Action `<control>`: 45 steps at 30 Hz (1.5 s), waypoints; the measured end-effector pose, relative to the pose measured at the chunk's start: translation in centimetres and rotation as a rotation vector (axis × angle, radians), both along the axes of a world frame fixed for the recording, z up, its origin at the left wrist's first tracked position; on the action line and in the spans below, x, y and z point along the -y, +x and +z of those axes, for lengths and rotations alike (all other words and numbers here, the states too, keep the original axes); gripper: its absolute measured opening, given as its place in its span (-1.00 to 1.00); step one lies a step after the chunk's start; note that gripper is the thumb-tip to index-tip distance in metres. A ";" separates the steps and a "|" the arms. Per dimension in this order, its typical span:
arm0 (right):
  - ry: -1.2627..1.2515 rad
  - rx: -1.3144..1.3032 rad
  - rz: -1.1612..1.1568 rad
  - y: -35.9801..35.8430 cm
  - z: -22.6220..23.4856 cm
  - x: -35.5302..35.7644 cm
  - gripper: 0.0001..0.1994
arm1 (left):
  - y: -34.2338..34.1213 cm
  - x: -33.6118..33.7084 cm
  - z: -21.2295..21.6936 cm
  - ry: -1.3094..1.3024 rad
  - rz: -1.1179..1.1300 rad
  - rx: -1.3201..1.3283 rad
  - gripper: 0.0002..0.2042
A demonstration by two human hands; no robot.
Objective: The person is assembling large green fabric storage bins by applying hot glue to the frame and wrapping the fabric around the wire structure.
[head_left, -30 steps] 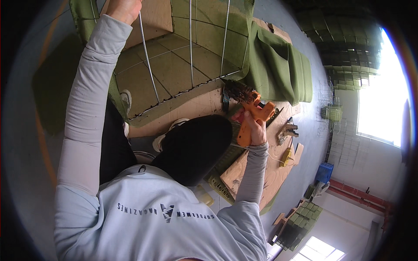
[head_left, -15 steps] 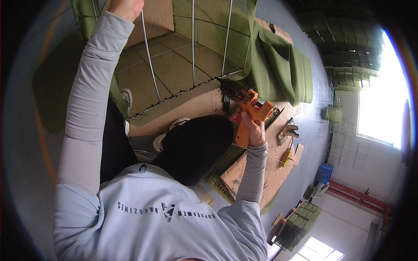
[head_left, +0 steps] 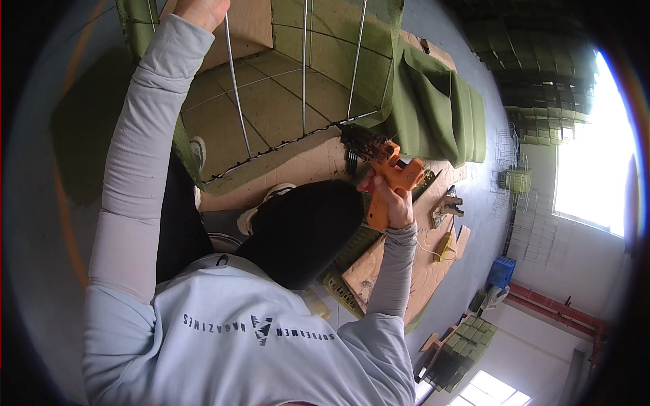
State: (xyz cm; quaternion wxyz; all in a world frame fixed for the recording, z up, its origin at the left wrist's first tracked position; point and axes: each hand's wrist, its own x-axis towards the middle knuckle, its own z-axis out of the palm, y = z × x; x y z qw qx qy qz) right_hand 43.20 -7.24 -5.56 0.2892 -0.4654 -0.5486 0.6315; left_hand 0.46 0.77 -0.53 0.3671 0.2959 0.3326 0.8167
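The orange hand tool (head_left: 410, 176) sits beside the front corner of a green-lined wire frame (head_left: 233, 115), its dark, bristly-looking head up at the frame's bottom edge; whether the two touch, I can't tell from here. The right hand (head_left: 395, 203) is closed round the tool's grip, the fingers (head_left: 366, 181) curled on its far side and the thumb lying along the near one. Up at the other side of the frame, the left hand (head_left: 205, 10) is right beside a metal rod (head_left: 304, 81)'s neighbour, but its fingers are cut off from my view, so I can't say whether they pinch anything.

Dark lacing (head_left: 271, 148) runs along the frame's lower edge, above a sheet of cardboard (head_left: 291, 164). Loose green cloth (head_left: 440, 111) hangs in folds just to the right. The person's bent knee, in black trousers (head_left: 301, 230), is close below the tool. Past the right forearm lie a tan board (head_left: 369, 276) and a yellow object (head_left: 444, 247) with a pale cord. Farther off, a blue crate (head_left: 501, 272) stands near red pipes (head_left: 555, 308) along the white wall.
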 end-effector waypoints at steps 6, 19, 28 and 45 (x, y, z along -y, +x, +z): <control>-0.030 0.032 0.002 1.5 -0.2 0.3 -0.69 | 1.1 -0.9 -0.3 0.011 -0.042 0.020 -0.71; 0.026 0.079 0.099 -0.1 0.8 0.4 -0.79 | 0.7 -0.5 0.1 -0.001 -0.022 -0.003 -0.70; 0.062 0.106 0.113 0.2 1.4 0.1 -0.79 | -0.9 -0.2 0.0 -0.007 -0.004 0.012 -0.71; 0.234 -0.413 -1.379 26.1 -8.5 17.6 -0.61 | -7.8 -6.9 -2.4 -0.166 0.077 -0.127 -0.68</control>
